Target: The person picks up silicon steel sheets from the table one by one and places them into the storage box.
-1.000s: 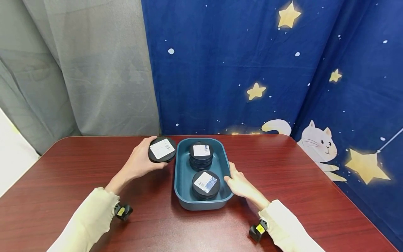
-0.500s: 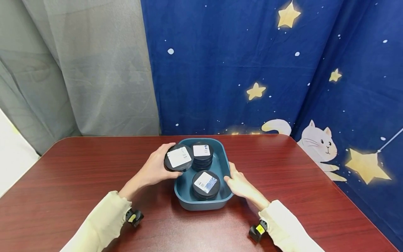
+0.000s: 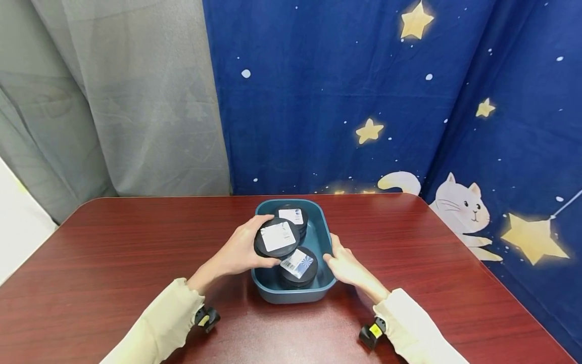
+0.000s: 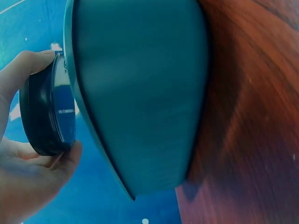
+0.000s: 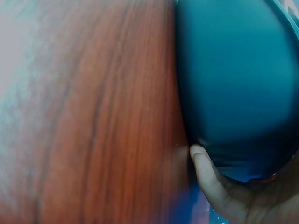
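In the head view a teal rectangular bin [image 3: 297, 297] stands on the table. My left hand [image 3: 243, 248] holds a flat round black container [image 3: 259, 247] with a white label, thumb on its near side and fingers on its far side. This container hangs over the bin's left part, clear of the rim in the left wrist view. Below it, inside the bin, are a stack of similar black containers [image 3: 302, 227] at the back and another labelled one [image 3: 305, 275] at the front, both partly covered. My right hand [image 3: 344, 263] grips the bin's right rim, thumb over the edge.
The reddish-brown wooden table [image 3: 136, 237] extends on both sides of the bin. Behind its far edge hang a grey curtain [image 3: 154, 101] and a blue curtain [image 3: 318, 91] with stars and a white cat. Each wrist wears a small black camera.
My left hand has carried the black container rightward and slightly nearer, from left of the bin to over it. The right hand and the bin have stayed put.
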A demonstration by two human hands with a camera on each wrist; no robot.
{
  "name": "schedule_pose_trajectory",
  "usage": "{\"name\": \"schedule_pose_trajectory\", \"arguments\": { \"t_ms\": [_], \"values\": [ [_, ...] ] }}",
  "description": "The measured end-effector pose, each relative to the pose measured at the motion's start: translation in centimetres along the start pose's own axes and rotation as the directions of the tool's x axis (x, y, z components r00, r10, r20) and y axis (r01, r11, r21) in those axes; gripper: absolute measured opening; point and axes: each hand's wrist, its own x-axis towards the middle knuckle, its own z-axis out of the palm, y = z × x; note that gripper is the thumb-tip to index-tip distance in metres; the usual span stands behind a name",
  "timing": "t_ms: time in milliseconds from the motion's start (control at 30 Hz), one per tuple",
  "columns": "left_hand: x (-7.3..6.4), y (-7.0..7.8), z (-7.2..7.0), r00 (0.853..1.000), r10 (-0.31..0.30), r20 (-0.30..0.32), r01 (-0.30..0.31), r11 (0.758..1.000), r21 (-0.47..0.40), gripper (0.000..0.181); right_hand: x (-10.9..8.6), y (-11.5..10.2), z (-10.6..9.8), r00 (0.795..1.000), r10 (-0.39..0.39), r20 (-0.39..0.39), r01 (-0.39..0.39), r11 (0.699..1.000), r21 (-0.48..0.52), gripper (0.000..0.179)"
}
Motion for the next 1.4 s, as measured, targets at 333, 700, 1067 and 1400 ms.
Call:
{"name": "schedule_pose_trajectory", "arguments": {
  "t_ms": [333,700,1067,1400],
  "values": [
    [0.3,0.4,1.3,0.994,0.008,0.105,-0.004,0.999,-0.034,0.083,0.0,-0.1,0.0,1.0,0.002,-0.004,-0.002,1.0,0.007,0.052],
    [0.8,0.8,2.0,0.974,0.069,0.214,-0.072,0.997,0.006,0.082,0.0,-0.1,0.0,1.0,0.012,-0.004,-0.012,1.0,0.013,0.052],
    [1.3,1.2,2.6,0.953,0.045,0.3,-0.047,0.999,-0.001,0.08,-0.3,-0.4,-0.3,1.0,0.001,0.008,-0.001,1.0,0.022,0.051],
    [1.5,1.1,3.1,0.94,0.02,0.341,-0.024,1.0,0.009,0.08,-0.2,-0.2,-0.4,1.0,-0.016,0.003,0.016,0.999,0.036,0.051]
  ]
}}
